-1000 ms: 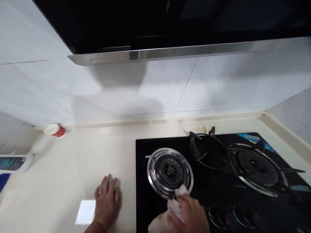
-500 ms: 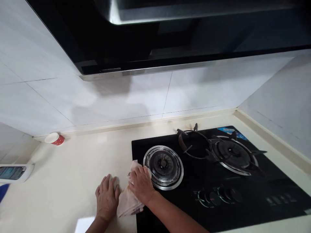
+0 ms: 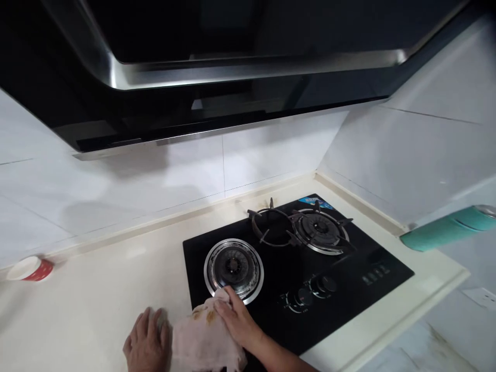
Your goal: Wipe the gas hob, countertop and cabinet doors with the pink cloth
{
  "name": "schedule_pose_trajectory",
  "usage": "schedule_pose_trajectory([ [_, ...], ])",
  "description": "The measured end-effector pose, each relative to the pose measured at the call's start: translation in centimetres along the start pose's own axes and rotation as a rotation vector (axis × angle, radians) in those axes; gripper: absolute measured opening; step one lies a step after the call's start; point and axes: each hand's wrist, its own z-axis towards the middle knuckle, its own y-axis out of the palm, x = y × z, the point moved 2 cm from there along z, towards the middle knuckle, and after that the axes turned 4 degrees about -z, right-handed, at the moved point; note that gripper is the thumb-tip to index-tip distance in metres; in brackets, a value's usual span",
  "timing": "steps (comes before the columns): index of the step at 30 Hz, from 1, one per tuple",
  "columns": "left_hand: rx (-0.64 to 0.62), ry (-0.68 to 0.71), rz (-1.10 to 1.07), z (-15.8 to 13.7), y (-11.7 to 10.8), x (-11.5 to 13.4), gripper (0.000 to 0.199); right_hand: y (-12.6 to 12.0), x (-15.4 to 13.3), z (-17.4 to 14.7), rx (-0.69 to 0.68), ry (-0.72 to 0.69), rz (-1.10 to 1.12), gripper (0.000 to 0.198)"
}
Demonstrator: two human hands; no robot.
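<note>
Gripped in my right hand (image 3: 237,316) is a pale pink cloth (image 3: 205,338) with brown stains, hanging over the front left part of the black gas hob (image 3: 271,279). The cloth's upper edge overlaps the near rim of the left burner (image 3: 233,266), which has no pan support on it. My left hand (image 3: 146,341) rests on the pale countertop (image 3: 96,299), left of the cloth, its fingers stretched out and holding nothing. A loose pan support (image 3: 271,243) lies beside the right burner (image 3: 321,227), which carries its own support.
Low overhead, a black range hood (image 3: 217,98) spans the view. A red and white paper cup (image 3: 36,269) lies on its side at the far left. At the right, a green cylinder (image 3: 445,230) stands near the counter's end. Control knobs (image 3: 305,296) sit at the hob's front.
My view has swung right and up. My right hand has lifted the cloth, turning its stained face into view. The left hand stays flat on the counter.
</note>
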Motion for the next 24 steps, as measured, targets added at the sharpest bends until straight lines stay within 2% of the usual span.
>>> schedule_pose_trajectory([
  [3, 0.004, -0.003, -0.011, 0.2, -0.1, 0.1, 0.043, -3.2, 0.5, -0.3, 0.007, 0.018, 0.001, 0.032],
  [7, 0.015, -0.014, -0.014, 0.2, -0.1, 0.1, 0.044, -8.0, 1.8, -1.6, 0.356, -0.014, -0.240, 0.025],
  [8, 0.015, -0.013, -0.013, 0.2, 0.0, 0.1, 0.044, -8.5, 1.7, -2.1, 0.386, -0.046, -0.289, 0.023],
  [9, 0.016, -0.012, -0.011, 0.2, 0.0, 0.1, 0.044, -8.4, 1.6, -2.7, 0.349, -0.092, -0.334, 0.023],
  [12, 0.022, -0.008, -0.004, 0.2, 0.1, 0.0, 0.045, -5.9, 1.0, -4.7, -0.015, -0.293, -0.549, 0.029],
  [14, 0.020, -0.007, -0.006, 0.2, 0.1, 0.0, 0.046, -3.5, 1.2, -5.5, -0.220, -0.361, -0.701, 0.051],
  [16, 0.013, -0.010, -0.007, 0.2, 0.2, 0.0, 0.047, -1.4, 1.5, -5.2, -0.254, -0.366, -0.797, 0.064],
  [18, 0.016, -0.017, 0.000, 0.3, 0.2, 0.1, 0.048, 0.6, 1.5, -3.7, -0.233, -0.407, -0.839, 0.057],
  [21, 0.026, -0.019, 0.020, 0.3, 0.3, 0.0, 0.045, 4.5, 0.3, -0.2, -0.271, -0.571, -0.854, 0.042],
  [24, 0.014, 0.006, 0.033, 0.3, 0.3, -0.3, 0.041, 8.3, -1.4, 2.3, -0.291, -0.662, -0.858, 0.039],
])
